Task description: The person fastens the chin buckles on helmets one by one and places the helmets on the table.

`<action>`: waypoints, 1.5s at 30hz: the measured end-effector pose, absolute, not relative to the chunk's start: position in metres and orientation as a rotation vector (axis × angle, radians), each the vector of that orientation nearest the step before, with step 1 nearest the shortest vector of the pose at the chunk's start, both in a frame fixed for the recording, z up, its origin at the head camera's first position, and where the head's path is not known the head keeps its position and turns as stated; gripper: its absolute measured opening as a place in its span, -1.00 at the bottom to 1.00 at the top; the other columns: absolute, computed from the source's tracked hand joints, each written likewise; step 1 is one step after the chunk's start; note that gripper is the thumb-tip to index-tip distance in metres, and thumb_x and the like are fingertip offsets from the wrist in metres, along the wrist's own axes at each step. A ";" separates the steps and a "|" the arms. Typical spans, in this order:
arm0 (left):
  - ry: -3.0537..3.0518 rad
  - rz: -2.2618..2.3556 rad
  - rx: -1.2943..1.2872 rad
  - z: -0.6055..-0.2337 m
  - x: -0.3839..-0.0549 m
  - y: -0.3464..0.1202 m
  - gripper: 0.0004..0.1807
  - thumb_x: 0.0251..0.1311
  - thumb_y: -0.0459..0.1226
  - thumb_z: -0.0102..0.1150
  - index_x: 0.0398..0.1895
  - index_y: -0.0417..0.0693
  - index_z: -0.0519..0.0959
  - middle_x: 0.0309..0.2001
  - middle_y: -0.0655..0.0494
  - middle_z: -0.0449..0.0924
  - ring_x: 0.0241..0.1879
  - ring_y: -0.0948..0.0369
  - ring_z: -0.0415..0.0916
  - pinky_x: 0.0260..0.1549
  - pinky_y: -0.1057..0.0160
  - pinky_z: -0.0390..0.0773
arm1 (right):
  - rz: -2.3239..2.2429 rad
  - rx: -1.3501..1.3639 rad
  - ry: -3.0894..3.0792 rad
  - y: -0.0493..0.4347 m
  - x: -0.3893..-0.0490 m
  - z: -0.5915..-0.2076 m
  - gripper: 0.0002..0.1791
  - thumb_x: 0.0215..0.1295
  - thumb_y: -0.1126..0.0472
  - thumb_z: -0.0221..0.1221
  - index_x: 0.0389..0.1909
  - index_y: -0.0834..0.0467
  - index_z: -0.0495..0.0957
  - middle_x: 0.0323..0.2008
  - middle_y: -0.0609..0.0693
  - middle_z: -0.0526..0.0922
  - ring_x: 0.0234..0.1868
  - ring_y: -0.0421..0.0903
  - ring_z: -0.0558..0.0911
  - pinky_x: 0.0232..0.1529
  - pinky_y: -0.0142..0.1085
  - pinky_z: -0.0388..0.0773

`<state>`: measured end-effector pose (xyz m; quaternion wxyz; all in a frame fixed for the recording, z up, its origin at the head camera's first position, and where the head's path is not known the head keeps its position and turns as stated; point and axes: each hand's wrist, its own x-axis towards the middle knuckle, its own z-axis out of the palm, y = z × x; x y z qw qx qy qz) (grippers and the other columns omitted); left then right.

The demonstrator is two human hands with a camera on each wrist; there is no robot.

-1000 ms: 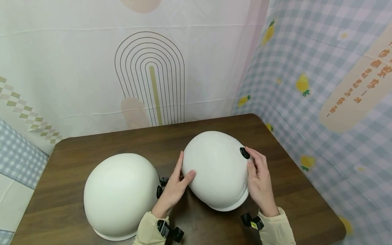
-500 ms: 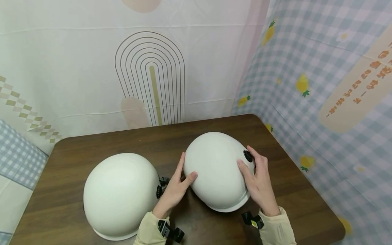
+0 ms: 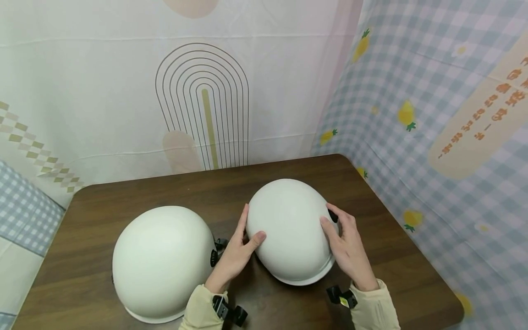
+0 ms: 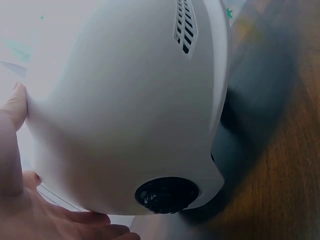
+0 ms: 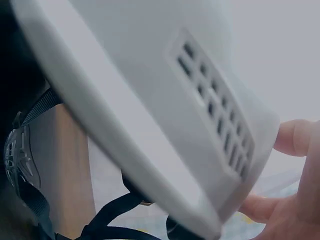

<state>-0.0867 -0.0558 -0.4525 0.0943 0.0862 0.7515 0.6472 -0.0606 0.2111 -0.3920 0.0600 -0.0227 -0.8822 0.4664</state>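
A white safety helmet (image 3: 288, 229) is held between both hands over the right half of the table, its rim toward the person. My left hand (image 3: 236, 256) grips its left side, thumb on the shell and fingers lower down; the left wrist view shows a black round knob (image 4: 167, 195) near those fingers. On the opposite side my right hand (image 3: 348, 245) grips the shell, thumb on top and fingers by another black knob (image 3: 332, 216). In the right wrist view, a vent grille (image 5: 215, 107) and black straps (image 5: 112, 212) show. The helmet's underside is mostly hidden.
A second white helmet (image 3: 162, 263) rests on the brown table (image 3: 123, 195) at the left, close to my left forearm. Patterned cloths hang behind the table and along its right side. Each wrist wears a small black camera (image 3: 237, 315).
The right thumb has moved inward onto the shell, and the right fingers now partly cover the knob. The held helmet has shifted and turned slightly. My left hand keeps its grip.
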 end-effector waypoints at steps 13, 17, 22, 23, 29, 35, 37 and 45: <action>2.241 1.873 0.263 -0.456 -0.089 -0.055 -0.11 0.34 0.02 0.12 0.48 0.68 -0.28 0.54 0.25 -0.25 0.49 0.01 -0.18 0.30 -0.25 0.04 | 1.479 -0.077 -2.679 0.215 -0.061 -0.397 -0.34 0.45 -0.24 -0.08 0.44 -0.02 0.21 0.36 0.19 0.15 0.26 0.12 0.23 0.17 0.17 0.25; 2.251 1.866 0.268 -0.456 -0.088 -0.054 -0.12 0.33 0.05 0.12 0.46 0.73 -0.27 0.54 0.24 -0.23 0.49 -0.01 -0.16 0.29 -0.26 0.05 | 1.472 -0.088 -2.685 0.217 -0.061 -0.398 -0.34 0.45 -0.25 -0.09 0.45 -0.02 0.20 0.34 0.19 0.17 0.26 0.13 0.24 0.15 0.18 0.27; 2.254 1.852 0.264 -0.456 -0.087 -0.053 -0.11 0.32 0.07 0.13 0.46 0.74 -0.29 0.54 0.22 -0.23 0.48 -0.03 -0.14 0.29 -0.26 0.05 | 1.475 -0.112 -2.700 0.218 -0.062 -0.399 -0.30 0.44 -0.28 -0.10 0.45 0.00 0.19 0.35 0.21 0.16 0.32 0.17 0.23 0.17 0.23 0.27; 2.253 1.848 0.262 -0.456 -0.087 -0.053 -0.10 0.32 0.07 0.13 0.46 0.74 -0.29 0.54 0.22 -0.23 0.48 -0.03 -0.14 0.29 -0.26 0.05 | 1.477 -0.120 -2.704 0.218 -0.062 -0.399 -0.30 0.43 -0.29 -0.10 0.45 0.00 0.18 0.35 0.21 0.17 0.31 0.17 0.24 0.17 0.22 0.27; 2.239 1.843 0.256 -0.456 -0.086 -0.053 -0.10 0.31 0.07 0.13 0.46 0.73 -0.28 0.54 0.20 -0.24 0.48 -0.04 -0.16 0.28 -0.28 0.06 | 1.486 -0.173 -2.733 0.218 -0.064 -0.401 -0.25 0.42 -0.33 -0.13 0.45 0.05 0.17 0.31 0.21 0.20 0.23 0.14 0.33 0.13 0.15 0.35; 2.230 1.844 0.262 -0.455 -0.084 -0.051 -0.10 0.32 0.06 0.13 0.47 0.69 -0.30 0.55 0.19 -0.27 0.49 -0.06 -0.18 0.27 -0.30 0.06 | 1.541 -0.193 -2.738 0.220 -0.065 -0.405 -0.22 0.42 -0.33 -0.14 0.45 0.11 0.13 0.30 0.21 0.21 0.21 0.12 0.33 0.15 0.13 0.34; 2.253 1.820 0.268 -0.454 -0.083 -0.050 -0.09 0.32 0.07 0.12 0.47 0.69 -0.30 0.55 0.15 -0.26 0.48 -0.09 -0.14 0.25 -0.30 0.09 | 1.561 -0.203 -2.736 0.221 -0.066 -0.407 -0.22 0.43 -0.33 -0.15 0.45 0.12 0.12 0.34 0.21 0.19 0.26 0.14 0.31 0.19 0.15 0.30; 2.343 1.739 0.292 -0.452 -0.082 -0.045 -0.09 0.31 0.12 0.10 0.48 0.65 -0.33 0.53 -0.04 -0.16 0.40 -0.18 0.08 0.20 -0.27 0.23 | 1.645 -0.233 -2.735 0.225 -0.069 -0.410 -0.17 0.42 -0.34 -0.16 0.47 0.15 0.05 0.43 0.21 0.07 0.40 0.16 0.16 0.30 0.19 0.15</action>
